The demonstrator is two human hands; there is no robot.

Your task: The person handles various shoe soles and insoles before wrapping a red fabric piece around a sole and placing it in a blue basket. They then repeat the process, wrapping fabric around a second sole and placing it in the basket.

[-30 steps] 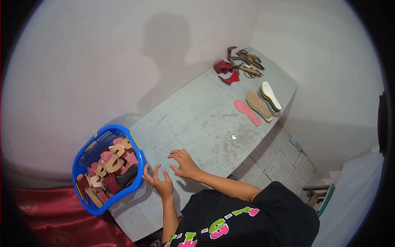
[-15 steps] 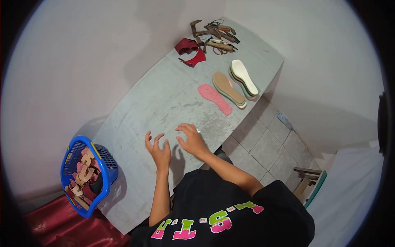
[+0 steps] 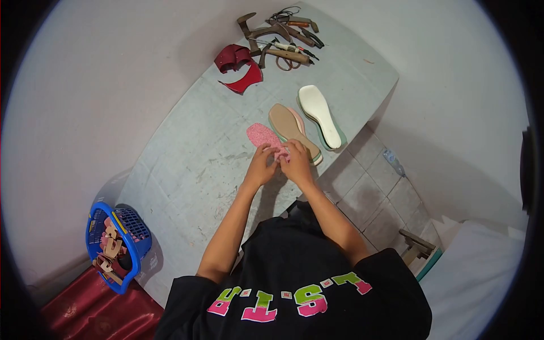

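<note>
A pink speckled sole point(image 3: 262, 135) lies on the grey table, its narrow end covered by my hands. My left hand point(image 3: 263, 164) has its fingers bent onto the sole's near left edge. From the right, my right hand point(image 3: 296, 162) touches the same end with curled fingers; whether either hand grips it is hard to see. Just right of the pink sole is a stack topped by a tan sole point(image 3: 287, 123). Farther right lies a white sole point(image 3: 318, 110) on green ones.
Red upper pieces point(image 3: 246, 79) and a pile of tools point(image 3: 289, 54) lie at the table's far end. A blue basket point(image 3: 135, 249) with strap pieces stands at the left. The table's right edge point(image 3: 362, 129) borders a tiled floor.
Both hands have moved forward and right from above the bare table to the pink sole's narrow end. The camera view has shifted slightly.
</note>
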